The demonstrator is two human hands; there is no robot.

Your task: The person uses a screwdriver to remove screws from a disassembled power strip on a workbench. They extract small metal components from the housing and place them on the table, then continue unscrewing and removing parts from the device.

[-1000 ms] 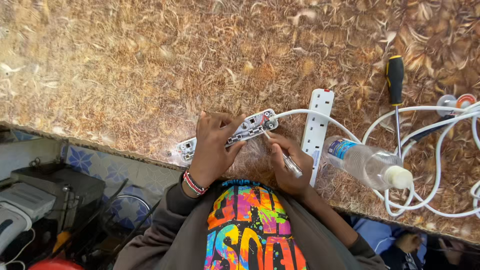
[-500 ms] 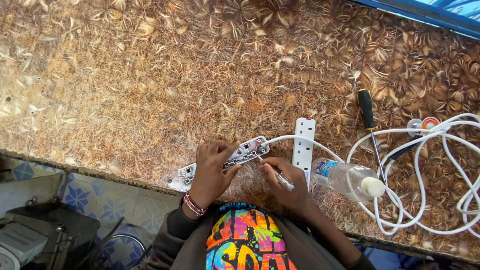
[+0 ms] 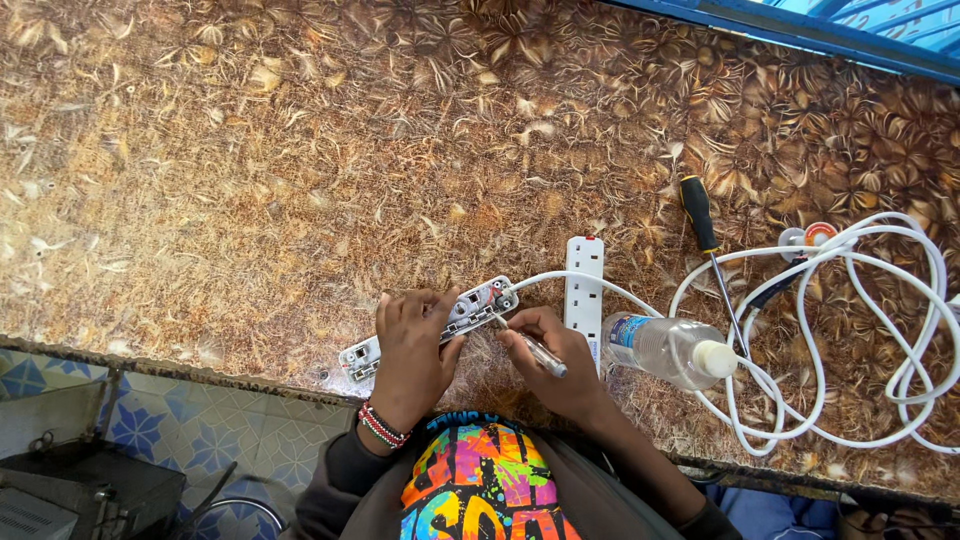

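Observation:
An opened white power strip lies on the brown patterned countertop, its inner contacts showing. My left hand presses down on its middle and grips it. My right hand holds a small screwdriver with a clear handle, its tip pointing at the strip's right end where the white cable enters. The strip's white cover lies just right of my right hand.
A clear plastic bottle with a white cap lies on its side beside the cover. A black and yellow screwdriver rests further right, by the coiled cable and a small tape roll. A blue frame edges the far side.
The view has shifted a little, so more of the countertop and cable coil shows. Both hands stay on the strip, and the small screwdriver's tip has come closer to its right end.

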